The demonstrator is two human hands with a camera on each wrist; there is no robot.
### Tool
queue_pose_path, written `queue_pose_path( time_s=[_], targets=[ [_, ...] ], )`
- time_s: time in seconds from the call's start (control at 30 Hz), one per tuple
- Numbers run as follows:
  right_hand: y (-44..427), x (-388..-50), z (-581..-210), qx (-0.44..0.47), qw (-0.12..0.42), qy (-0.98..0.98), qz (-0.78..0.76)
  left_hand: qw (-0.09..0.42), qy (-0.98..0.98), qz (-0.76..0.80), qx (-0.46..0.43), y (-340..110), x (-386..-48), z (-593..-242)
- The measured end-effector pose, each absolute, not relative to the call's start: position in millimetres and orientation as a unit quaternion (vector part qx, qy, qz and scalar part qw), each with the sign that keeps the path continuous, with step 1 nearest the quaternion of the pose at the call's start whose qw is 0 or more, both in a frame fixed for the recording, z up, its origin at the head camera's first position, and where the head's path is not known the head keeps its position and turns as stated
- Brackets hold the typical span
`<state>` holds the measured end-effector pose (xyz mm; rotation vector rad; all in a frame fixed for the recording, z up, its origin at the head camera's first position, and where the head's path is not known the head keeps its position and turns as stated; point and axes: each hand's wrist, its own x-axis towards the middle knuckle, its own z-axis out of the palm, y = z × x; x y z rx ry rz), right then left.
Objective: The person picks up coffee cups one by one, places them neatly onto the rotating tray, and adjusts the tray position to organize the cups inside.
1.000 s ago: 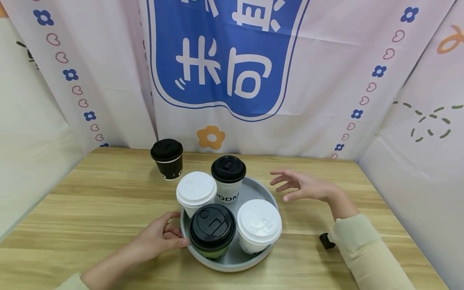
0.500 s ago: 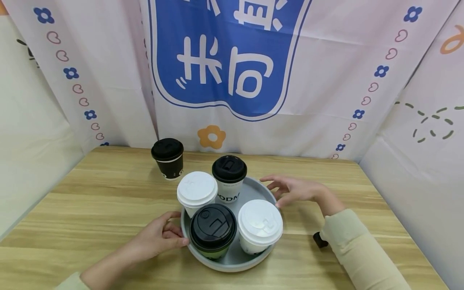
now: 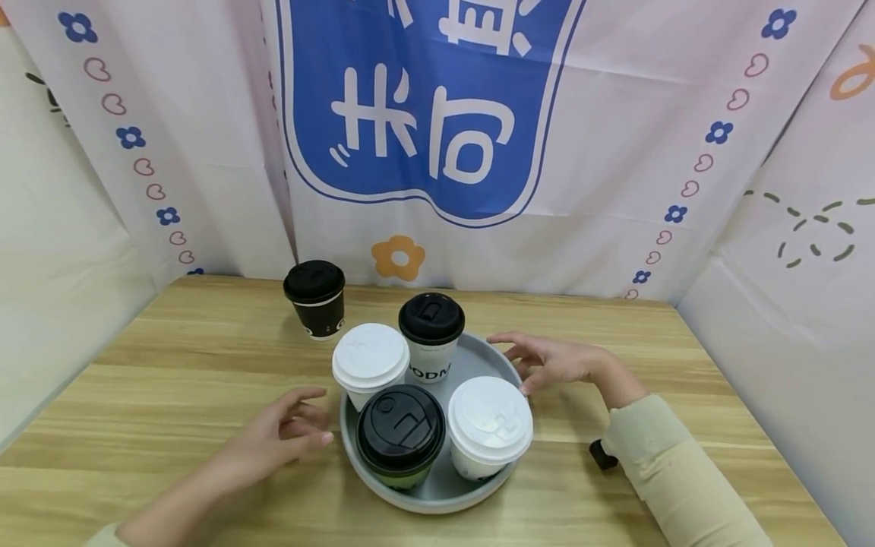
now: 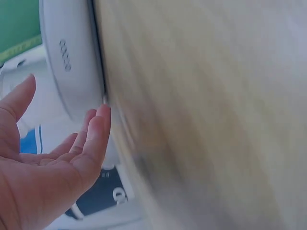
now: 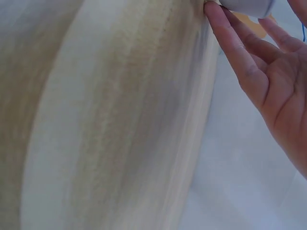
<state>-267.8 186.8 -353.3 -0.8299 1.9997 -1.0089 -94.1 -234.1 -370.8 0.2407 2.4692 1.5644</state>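
Note:
A round grey tray [image 3: 478, 357] holds several lidded paper coffee cups. On it are a green cup with a black lid [image 3: 401, 429], a white cup with a black lid [image 3: 431, 327], a white-lidded cup [image 3: 371, 361] at left and another white-lidded cup [image 3: 489, 422] at right. My left hand [image 3: 283, 433] hovers just off the tray's left side, fingers loosely bent and holding nothing; the left wrist view shows its palm beside the tray wall [image 4: 72, 62]. My right hand [image 3: 557, 361] touches the tray's right rim with its fingers extended, also seen in the right wrist view.
A black lidded cup [image 3: 317, 300] stands on the wooden table [image 3: 171, 365] behind and left of the tray. A small black object [image 3: 602, 455] lies by the right sleeve. A printed cloth [image 3: 601, 190] hangs along the table's back edge.
The right hand has come left and down to the tray's right rim. My left hand has let go of the left rim and drawn back leftward. Tray and cups stay put.

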Motion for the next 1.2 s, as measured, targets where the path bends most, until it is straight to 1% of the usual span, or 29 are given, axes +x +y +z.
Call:
queue_pose_path(
  time_s=[0.13, 0.33, 0.57, 0.73, 0.87, 1.2],
  targets=[
    [186.0, -267.7, -353.3, -0.319, 0.369, 0.780, -0.392, 0.064, 0.859, 0.505, 0.056, -248.1, -98.6, -363.8],
    [185.2, -267.6, -353.7, -0.320, 0.376, 0.778, -0.388, -0.005, 0.892, 0.451, 0.031, -275.4, -116.9, -354.0],
    [185.2, -267.3, -354.0, -0.319, 0.375, 0.780, -0.386, -0.019, 0.885, 0.466, 0.000, -301.5, -147.6, -347.6],
    [185.3, -267.2, -353.9, -0.318, 0.374, 0.782, -0.384, -0.045, 0.878, 0.476, -0.009, -310.2, -165.7, -346.0],
    [185.1, -267.0, -353.8, -0.319, 0.373, 0.784, -0.380, -0.056, 0.878, 0.476, -0.014, -313.4, -175.7, -346.3],
    [185.8, -267.0, -354.7, -0.316, 0.382, 0.776, -0.391, -0.047, 0.898, 0.437, 0.002, -314.0, -208.6, -361.8]
  ],
)
